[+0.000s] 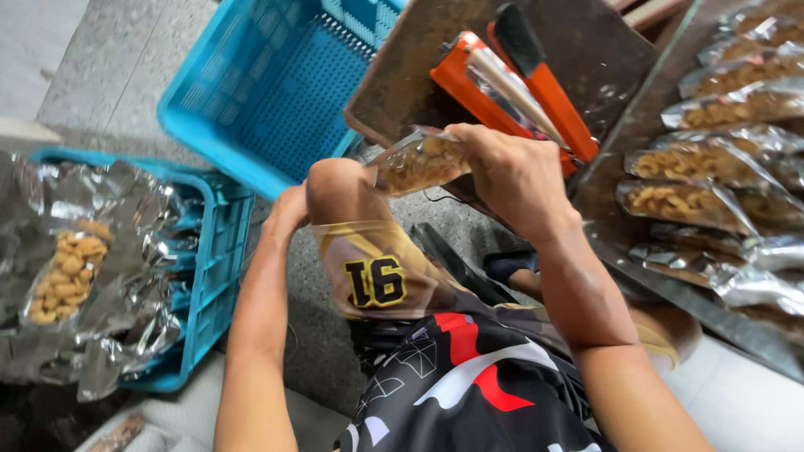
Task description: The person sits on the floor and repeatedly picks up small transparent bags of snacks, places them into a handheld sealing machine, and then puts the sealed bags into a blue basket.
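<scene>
Head view: the right hand [511, 172] pinches a clear snack pouch [416, 161] of pale fried pieces just below the orange heat sealer [511, 88]. Behind the raised knee, the left hand [289, 209] is half hidden — its grip cannot be told. Filled pouches [687, 201] lie on the tray at right; one blue crate [268, 84] stands empty, another [213, 268] holds foil bags.

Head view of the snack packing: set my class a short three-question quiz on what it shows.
1. True or false: the right hand holds a clear snack pouch.
2. Which colour is the heat sealer? A green, B orange, C white.
3. Where do the filled pouches lie?

Key: 1 true. 2 B. 3 In a row on the tray at the right, beyond the right hand; the left hand is by the knee.
</scene>
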